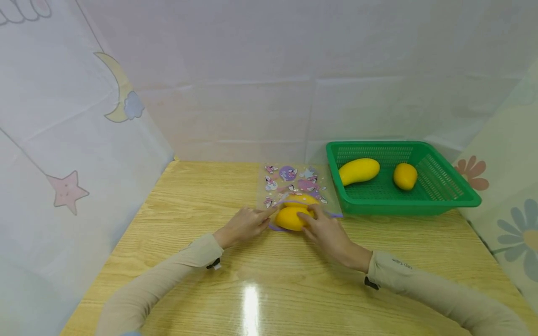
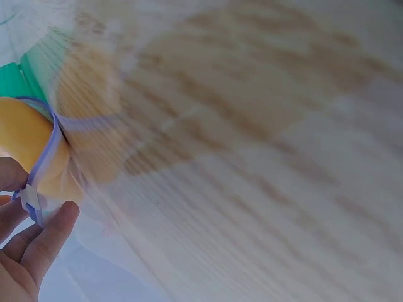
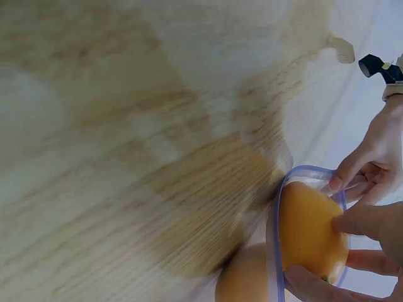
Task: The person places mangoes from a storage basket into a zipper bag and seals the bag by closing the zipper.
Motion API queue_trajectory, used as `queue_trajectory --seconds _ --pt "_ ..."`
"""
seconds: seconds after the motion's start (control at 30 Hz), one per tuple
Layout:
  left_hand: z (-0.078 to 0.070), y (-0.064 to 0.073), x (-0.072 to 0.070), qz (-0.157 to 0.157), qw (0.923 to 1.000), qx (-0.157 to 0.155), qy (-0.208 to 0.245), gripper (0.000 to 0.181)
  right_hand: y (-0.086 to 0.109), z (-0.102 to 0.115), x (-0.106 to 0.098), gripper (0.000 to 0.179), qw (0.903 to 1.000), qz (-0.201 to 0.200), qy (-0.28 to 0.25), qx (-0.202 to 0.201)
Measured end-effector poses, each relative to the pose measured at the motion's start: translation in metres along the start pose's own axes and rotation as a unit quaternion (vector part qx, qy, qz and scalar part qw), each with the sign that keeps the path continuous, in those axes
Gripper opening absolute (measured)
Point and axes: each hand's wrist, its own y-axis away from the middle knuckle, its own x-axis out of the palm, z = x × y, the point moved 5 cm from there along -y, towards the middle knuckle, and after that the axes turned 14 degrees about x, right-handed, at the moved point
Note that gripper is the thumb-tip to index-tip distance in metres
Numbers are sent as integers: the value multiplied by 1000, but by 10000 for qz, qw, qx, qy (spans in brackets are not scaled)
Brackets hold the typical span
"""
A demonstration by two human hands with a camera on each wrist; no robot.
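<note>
Both hands at the mouth of a clear bag [image 1: 274, 184], a yellow fruit [image 1: 290, 218] between them.
The left hand [image 1: 245, 226] pinches the bag's purple rim [image 2: 45, 160] at a white slider [image 2: 29, 197], thumb and fingers nearly together; the right hand [image 1: 329, 233] grips the fruit, its digits spread only as wide as the fruit. The fruit sits within the loop of the rim, and a second fruit [image 1: 300, 199] lies just past it, farther from the hands, seen through the bag's film. The printed part of the bag lies flat on the table [image 1: 197, 196] beyond both hands. Past the right hand, to its right, stands a green basket [image 1: 414, 203] holding a long yellow fruit [image 1: 359, 171] and a smaller, rounder one [image 1: 405, 176], apart from each other.
</note>
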Motion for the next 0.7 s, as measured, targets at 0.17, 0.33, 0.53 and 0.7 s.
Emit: queue_trajectory --seconds 0.17,0.33,0.53,0.7 --pt "0 -1 -1 -42 10000 -57 -54 46 1 2 1 42 9998 -65 58 -156" --pt "0 -1 -2 28 9998 -192 28 44 0 3 2 39 9996 -49 235 -126" --pt "1 -2 -1 81 9996 -256 49 46 -3 0 5 37 9991 -140 402 -12" --pt "1 -1 -2 106 9996 -257 52 45 -5 -4 9 38 9991 -208 375 34"
